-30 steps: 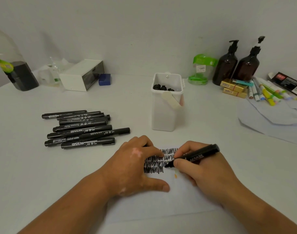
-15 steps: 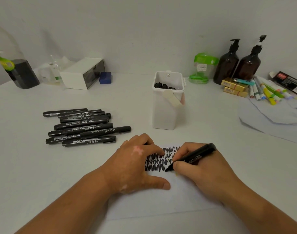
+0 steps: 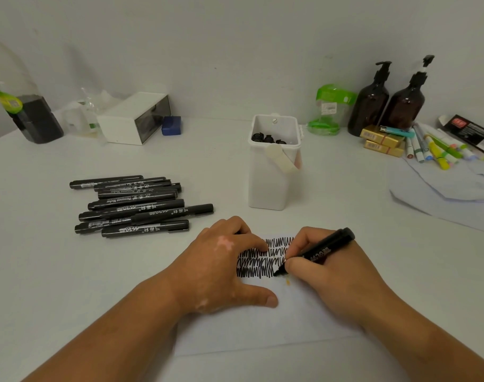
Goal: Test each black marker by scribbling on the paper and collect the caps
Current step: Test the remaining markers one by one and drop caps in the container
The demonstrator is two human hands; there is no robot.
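Firstly, far left at the back: a clear plastic bottle [image 3: 28, 117] with dark contents and a green label, its print too blurred to read. A white box [image 3: 130, 119] and a small blue block [image 3: 171, 125] are set beside it.

Left of centre: a pile of capped black markers [image 3: 136, 208] is laid on the white table [image 3: 70, 285], barrels running left to right. "Permanent Marker" and "4420" can be read upside down in white print on several barrels.

Centre, near: the left hand [image 3: 221, 268] is laid palm down on the paper [image 3: 262, 321], thumb stretched out flat, fingers bent with the tips pressed onto the sheet. A small dark bit is seen under the bent fingers; whether a cap is held there cannot be told. Rows of black scribbles [image 3: 262, 260] are seen between the two hands.

Centre, behind the paper: a white container [image 3: 273, 172] stands upright, with black caps [image 3: 268, 138] collected inside.

Right of centre: the right hand [image 3: 331, 274] rests on the paper, and an uncapped marker [image 3: 320, 252] is pinched between thumb and forefinger, tip touching the scribbles, barrel tilted up to the right. "4420" is printed on it.

Far right, at the back: a green-lidded jar [image 3: 331, 108], two brown pump bottles [image 3: 370, 106], yellow packets [image 3: 381, 139], coloured pens [image 3: 439, 150] and loose sheets [image 3: 442, 188]; their labels are not legible.
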